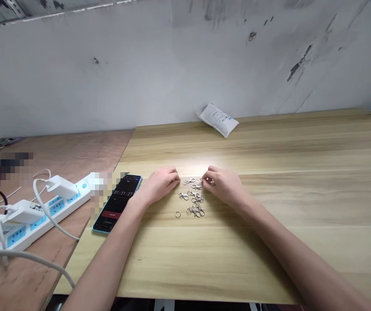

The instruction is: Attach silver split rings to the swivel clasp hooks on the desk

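Several silver swivel clasps with split rings lie in a loose cluster on the wooden tabletop, among them a clasp (183,196) on the left side and a clasp (190,181) at the top. A single split ring (178,214) lies apart, nearer to me. My left hand (162,185) rests just left of the cluster, its fingers curled together; what they hold, if anything, is hidden. On the other side my right hand (222,185) has thumb and fingertips pinched together. A bit of metal shows at those fingertips, too small to make out.
A phone (116,205) showing a running timer lies beside my left forearm. Farther left, a white power strip (56,209) with plugged-in chargers and cables sits on a brown board (85,151). A white plastic packet (219,120) lies at the back against the wall.
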A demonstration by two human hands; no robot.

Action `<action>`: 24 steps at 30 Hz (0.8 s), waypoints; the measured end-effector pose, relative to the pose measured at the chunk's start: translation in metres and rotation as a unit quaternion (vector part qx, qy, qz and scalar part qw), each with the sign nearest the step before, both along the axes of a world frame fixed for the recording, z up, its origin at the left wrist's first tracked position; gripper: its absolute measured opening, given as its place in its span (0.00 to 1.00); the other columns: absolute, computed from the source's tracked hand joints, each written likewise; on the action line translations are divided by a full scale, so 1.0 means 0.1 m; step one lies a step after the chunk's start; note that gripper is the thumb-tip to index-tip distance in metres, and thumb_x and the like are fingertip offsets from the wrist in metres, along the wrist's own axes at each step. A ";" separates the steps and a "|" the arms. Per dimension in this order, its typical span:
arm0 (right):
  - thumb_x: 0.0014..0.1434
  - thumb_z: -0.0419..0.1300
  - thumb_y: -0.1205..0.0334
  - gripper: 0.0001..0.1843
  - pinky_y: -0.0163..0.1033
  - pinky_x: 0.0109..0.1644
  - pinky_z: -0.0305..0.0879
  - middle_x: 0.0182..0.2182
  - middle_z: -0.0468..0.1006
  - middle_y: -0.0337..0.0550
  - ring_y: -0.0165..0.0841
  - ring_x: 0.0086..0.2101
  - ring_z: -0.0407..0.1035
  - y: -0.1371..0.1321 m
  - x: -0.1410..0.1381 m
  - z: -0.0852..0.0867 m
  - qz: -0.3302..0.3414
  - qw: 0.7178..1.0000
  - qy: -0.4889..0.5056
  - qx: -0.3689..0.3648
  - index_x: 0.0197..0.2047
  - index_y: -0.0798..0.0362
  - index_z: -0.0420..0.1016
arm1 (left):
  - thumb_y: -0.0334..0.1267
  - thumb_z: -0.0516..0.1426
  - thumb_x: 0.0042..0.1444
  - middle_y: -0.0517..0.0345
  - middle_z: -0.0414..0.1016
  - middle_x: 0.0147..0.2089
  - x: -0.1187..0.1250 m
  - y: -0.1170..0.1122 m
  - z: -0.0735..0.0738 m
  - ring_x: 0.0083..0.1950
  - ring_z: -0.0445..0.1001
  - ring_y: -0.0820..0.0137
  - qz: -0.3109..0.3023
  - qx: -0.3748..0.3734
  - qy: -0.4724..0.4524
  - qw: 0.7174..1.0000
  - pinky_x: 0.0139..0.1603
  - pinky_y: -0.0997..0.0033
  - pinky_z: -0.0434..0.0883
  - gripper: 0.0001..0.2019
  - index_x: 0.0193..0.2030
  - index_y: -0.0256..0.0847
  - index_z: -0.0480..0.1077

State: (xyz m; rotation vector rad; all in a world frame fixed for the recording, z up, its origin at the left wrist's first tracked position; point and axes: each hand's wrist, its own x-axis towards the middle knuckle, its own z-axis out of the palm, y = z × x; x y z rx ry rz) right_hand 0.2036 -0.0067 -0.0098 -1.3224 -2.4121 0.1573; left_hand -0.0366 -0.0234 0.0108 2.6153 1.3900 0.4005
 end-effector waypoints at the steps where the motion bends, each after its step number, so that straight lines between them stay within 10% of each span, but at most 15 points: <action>1: 0.61 0.56 0.63 0.11 0.36 0.27 0.50 0.32 0.79 0.42 0.30 0.26 0.68 0.00 -0.01 0.01 -0.004 1.000 0.016 -0.005 0.32 0.51 0.80 | 0.35 0.52 0.63 0.52 0.77 0.40 0.01 0.00 0.00 0.41 0.74 0.65 0.004 -0.005 -0.013 1.000 0.43 0.64 0.69 0.10 0.36 0.41 0.75; 18: 0.57 0.61 0.57 0.08 0.35 0.29 0.61 0.29 0.78 0.41 0.29 0.26 0.66 -0.04 -0.07 0.01 0.055 0.922 0.334 -0.189 0.33 0.53 0.76 | 0.36 0.61 0.56 0.55 0.82 0.37 0.19 -0.07 -0.02 0.39 0.79 0.67 0.102 -0.134 -0.312 0.935 0.44 0.67 0.75 0.04 0.36 0.41 0.78; 24: 0.53 0.64 0.53 0.13 0.34 0.24 0.64 0.31 0.79 0.45 0.26 0.22 0.65 -0.06 -0.08 0.07 0.045 0.832 0.447 -0.325 0.33 0.55 0.72 | 0.37 0.63 0.54 0.54 0.82 0.36 0.21 -0.08 0.05 0.39 0.79 0.67 0.108 -0.138 -0.342 0.923 0.44 0.68 0.74 0.04 0.34 0.39 0.78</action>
